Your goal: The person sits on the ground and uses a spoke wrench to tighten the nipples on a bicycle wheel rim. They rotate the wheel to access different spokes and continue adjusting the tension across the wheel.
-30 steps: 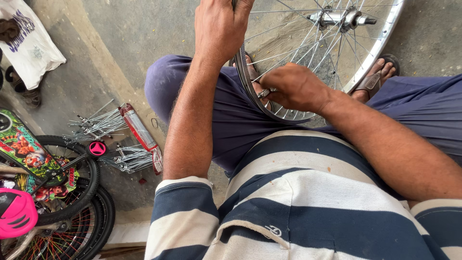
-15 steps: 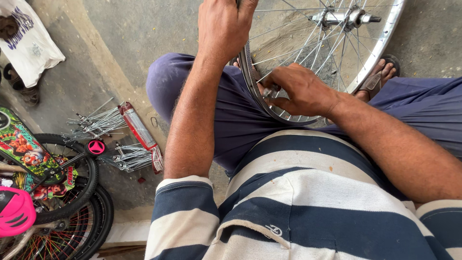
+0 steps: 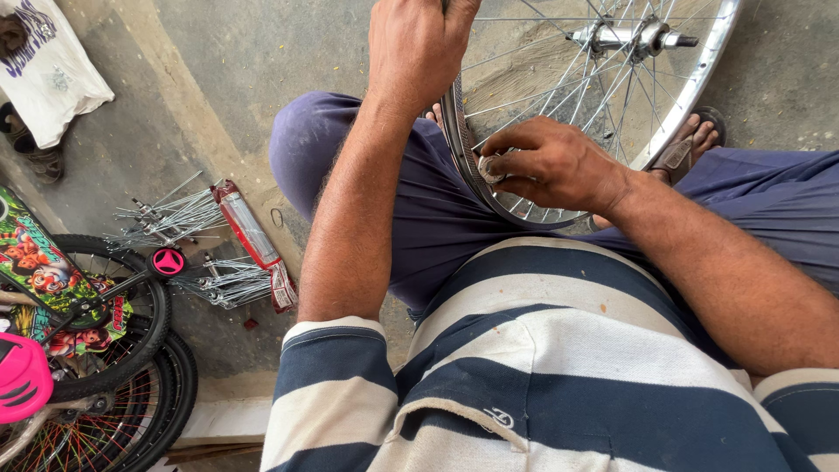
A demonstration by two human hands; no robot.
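Note:
A silver spoked bicycle wheel (image 3: 690,96) stands upright between my knees, its hub (image 3: 625,37) near the top of the view. My left hand (image 3: 418,48) is closed around the rim's left side, holding it steady. My right hand (image 3: 546,164) rests on the lower part of the rim, fingers pinched on a small round metal tool (image 3: 489,169) at a spoke end. Both forearms reach forward over my blue trousers and striped shirt.
Loose spokes (image 3: 188,214) lie in two bundles on the concrete floor beside a long red and clear packet (image 3: 253,240). A small bicycle with black tyres (image 3: 131,358) and pink parts stands at lower left. A white cloth (image 3: 48,70) lies at upper left.
The wheel has shifted slightly up and to the right in view. My right hand has slid along the lower rim, still working at a spoke end. My left hand keeps its grip.

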